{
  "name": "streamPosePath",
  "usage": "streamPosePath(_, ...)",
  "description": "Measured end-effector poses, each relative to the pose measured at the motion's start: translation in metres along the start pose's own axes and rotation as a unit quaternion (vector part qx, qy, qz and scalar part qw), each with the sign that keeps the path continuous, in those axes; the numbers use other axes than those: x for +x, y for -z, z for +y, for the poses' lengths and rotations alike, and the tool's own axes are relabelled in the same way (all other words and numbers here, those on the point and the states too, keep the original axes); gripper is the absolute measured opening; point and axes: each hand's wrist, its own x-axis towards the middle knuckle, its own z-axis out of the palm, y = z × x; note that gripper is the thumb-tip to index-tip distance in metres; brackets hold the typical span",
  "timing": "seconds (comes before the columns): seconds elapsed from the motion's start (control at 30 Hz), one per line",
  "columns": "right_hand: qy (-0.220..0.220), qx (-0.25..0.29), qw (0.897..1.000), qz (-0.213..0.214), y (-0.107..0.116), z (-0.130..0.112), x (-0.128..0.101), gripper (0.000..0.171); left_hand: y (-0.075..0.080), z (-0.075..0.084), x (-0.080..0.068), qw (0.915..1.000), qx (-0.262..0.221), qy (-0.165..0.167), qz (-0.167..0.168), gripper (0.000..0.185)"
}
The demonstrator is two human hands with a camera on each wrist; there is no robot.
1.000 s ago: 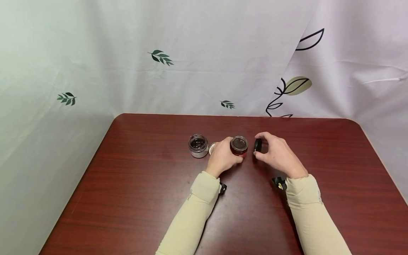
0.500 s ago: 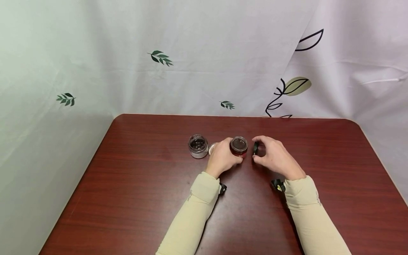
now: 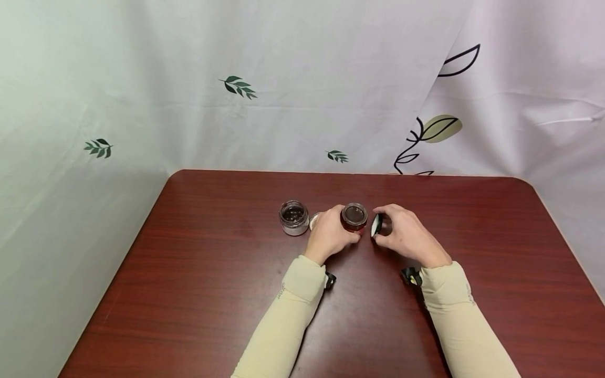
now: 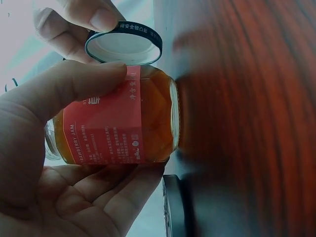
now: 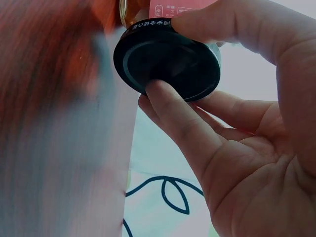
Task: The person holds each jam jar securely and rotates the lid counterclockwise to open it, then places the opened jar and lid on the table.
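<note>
Person seated at a dark red table (image 3: pixel 212 294). Left hand (image 3: pixel 327 233) wraps round an open jam jar (image 3: pixel 354 217) w/ red label, standing at table centre. Right hand (image 3: pixel 406 236) pinches a black lid (image 3: pixel 376 224) on edge, just right of the jar, white inside facing it. Second open jar (image 3: pixel 293 216) stands to the left; a pale disc, possibly another lid (image 3: pixel 314 220), lies beside it.
</note>
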Motion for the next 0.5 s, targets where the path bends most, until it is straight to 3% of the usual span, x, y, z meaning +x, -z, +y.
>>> streamPosePath(0.5, -0.016, 0.031, 0.999, -0.012, -0.0018, 0.0009, 0.0001, 0.053, 0.0004, 0.0001, 0.0008, 1.0000, 0.009, 0.000, 0.001, 0.056)
